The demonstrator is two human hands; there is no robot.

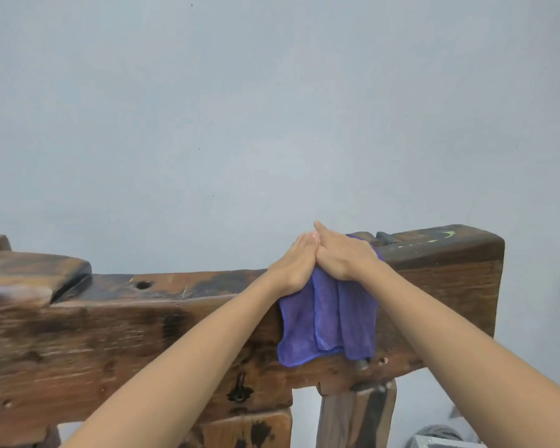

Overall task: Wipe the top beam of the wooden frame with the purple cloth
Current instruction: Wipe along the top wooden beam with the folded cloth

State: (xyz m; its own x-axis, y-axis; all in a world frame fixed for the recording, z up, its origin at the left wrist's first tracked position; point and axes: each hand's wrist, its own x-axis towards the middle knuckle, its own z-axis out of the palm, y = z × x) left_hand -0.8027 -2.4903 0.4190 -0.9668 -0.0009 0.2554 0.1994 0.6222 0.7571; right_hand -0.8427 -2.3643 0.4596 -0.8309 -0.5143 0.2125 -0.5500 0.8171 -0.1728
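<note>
The purple cloth is draped over the top beam of the dark wooden frame, right of centre, and hangs down the beam's front face. My left hand and my right hand lie side by side, palms down, pressing the cloth's upper part onto the beam's top surface. The fingers of both hands are stretched flat and point away from me. Under the hands the cloth is hidden. The beam rises in a step just to the right of my right hand.
A plain pale wall fills the background behind the beam. A raised wooden block sits on the beam's left end, and a round hole marks the top surface. Wooden posts stand below the beam, with grey objects at bottom right.
</note>
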